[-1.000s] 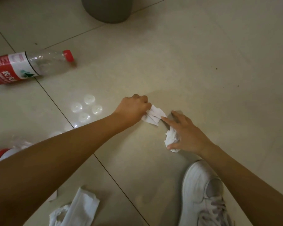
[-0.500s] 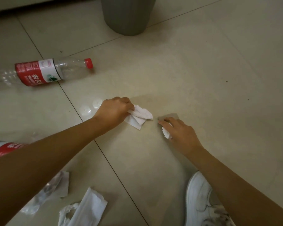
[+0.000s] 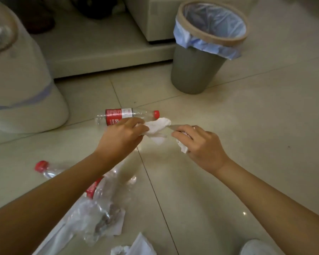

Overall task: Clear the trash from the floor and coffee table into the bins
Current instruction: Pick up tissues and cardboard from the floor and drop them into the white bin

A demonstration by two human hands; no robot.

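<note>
At mid-frame we see the left hand (image 3: pixel 122 138) pinching a crumpled white tissue (image 3: pixel 157 128), and the right hand (image 3: pixel 201 147) gripping another white wad (image 3: pixel 182 148). Just above them lies a red-capped bottle (image 3: pixel 125 115). A grey lined bin (image 3: pixel 203 46) stands upper right; a second bottle (image 3: pixel 50 171) and clear plastic wrapper (image 3: pixel 92 218) lie lower left.

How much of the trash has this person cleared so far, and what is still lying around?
Barely begun, by the look of it. The grey bin with the blue liner shows no trash inside. In hand: the left hand grips a crumpled white tissue; the right hand holds another white tissue scrap. Left on the floor: two clear red-capped plastic bottles, a clear plastic wrapper and white paper.
</note>
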